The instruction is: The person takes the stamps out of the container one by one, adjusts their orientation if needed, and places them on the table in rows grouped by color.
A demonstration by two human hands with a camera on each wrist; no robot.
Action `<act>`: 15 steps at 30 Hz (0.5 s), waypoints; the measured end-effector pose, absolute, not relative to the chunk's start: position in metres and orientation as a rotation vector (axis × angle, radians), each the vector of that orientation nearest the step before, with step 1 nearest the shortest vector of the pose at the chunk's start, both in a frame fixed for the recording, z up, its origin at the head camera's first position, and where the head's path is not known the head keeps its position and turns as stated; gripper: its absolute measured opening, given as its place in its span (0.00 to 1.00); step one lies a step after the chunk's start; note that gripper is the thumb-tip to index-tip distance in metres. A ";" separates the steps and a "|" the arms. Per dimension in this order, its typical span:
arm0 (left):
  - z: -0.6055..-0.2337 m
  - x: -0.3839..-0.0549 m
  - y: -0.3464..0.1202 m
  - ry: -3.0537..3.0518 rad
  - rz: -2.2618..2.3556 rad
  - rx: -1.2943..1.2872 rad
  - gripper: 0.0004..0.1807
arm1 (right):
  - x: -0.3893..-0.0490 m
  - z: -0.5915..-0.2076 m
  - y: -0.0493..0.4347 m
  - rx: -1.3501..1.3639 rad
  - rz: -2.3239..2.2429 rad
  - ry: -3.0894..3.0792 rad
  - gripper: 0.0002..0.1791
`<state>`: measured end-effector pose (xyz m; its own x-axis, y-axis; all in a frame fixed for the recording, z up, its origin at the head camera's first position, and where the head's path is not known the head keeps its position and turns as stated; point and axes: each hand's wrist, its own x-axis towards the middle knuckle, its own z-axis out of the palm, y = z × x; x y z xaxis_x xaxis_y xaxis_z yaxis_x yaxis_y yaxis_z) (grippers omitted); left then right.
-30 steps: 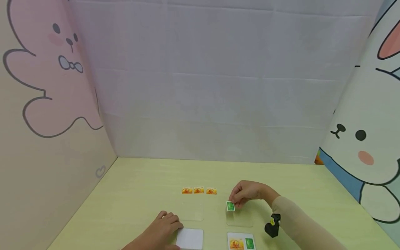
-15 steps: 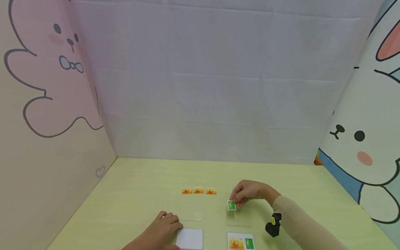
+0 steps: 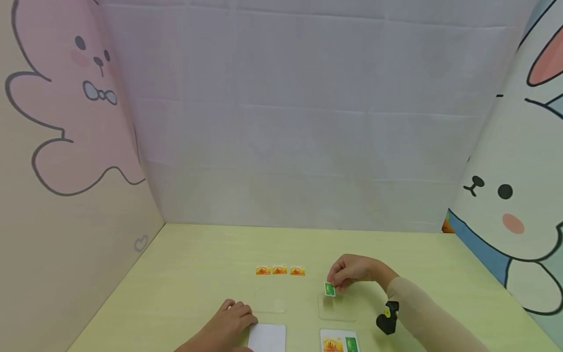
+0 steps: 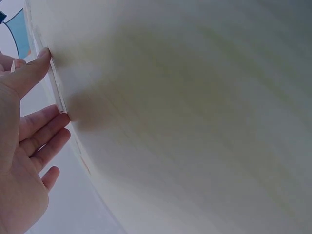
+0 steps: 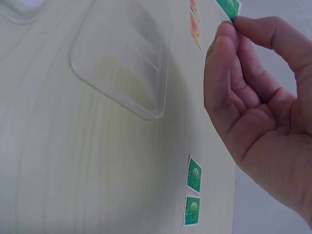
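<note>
My right hand (image 3: 354,269) pinches a small green stamp (image 3: 330,289) between thumb and fingertips, above the far edge of a clear plastic tray (image 3: 336,313). In the right wrist view two more green stamps (image 5: 194,174) lie on the table beside the hand. My left hand (image 3: 226,325) rests at the left side of a flat white rectangular piece (image 3: 267,338), thumb and fingertips touching its edge with the fingers fairly straight. In the left wrist view those fingertips (image 4: 63,117) sit along its thin edge.
Three orange-yellow stamps (image 3: 279,270) lie in a row farther back. Another clear tray (image 3: 270,307) lies behind the white piece. At the front right, a white-bordered card (image 3: 339,333) bears one orange and one green stamp. A white cloth (image 3: 281,122) stands behind the table.
My right hand has moved slightly to the right with the green stamp still pinched. The left hand stays at the white piece's edge.
</note>
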<state>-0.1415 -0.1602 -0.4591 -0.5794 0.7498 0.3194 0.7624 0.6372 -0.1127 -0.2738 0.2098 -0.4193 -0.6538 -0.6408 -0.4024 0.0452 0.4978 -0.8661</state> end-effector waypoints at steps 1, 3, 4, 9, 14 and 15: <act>-0.459 -0.141 -0.160 -2.525 -0.056 -1.210 0.30 | -0.274 -0.420 0.211 -0.486 -1.189 2.013 0.07; -0.459 -0.141 -0.160 -2.532 -0.068 -1.213 0.30 | -0.274 -0.419 0.212 -0.489 -1.190 2.019 0.07; -0.460 -0.141 -0.160 -2.531 -0.072 -1.213 0.30 | -0.274 -0.419 0.214 -0.491 -1.190 2.019 0.07; -0.461 -0.142 -0.161 -2.499 -0.070 -1.212 0.29 | -0.274 -0.418 0.218 -0.511 -1.191 2.006 0.08; -0.462 -0.143 -0.162 -2.497 -0.072 -1.219 0.28 | -0.275 -0.417 0.221 -0.515 -1.198 1.998 0.09; -0.462 -0.143 -0.162 -2.503 -0.076 -1.223 0.28 | -0.275 -0.417 0.221 -0.517 -1.200 1.999 0.09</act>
<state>-0.1429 -0.1618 -0.4623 -0.5649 0.7542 0.3349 0.7730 0.6256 -0.1050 -0.2750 0.2213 -0.4166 -0.6485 -0.6570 -0.3845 0.0304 0.4823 -0.8755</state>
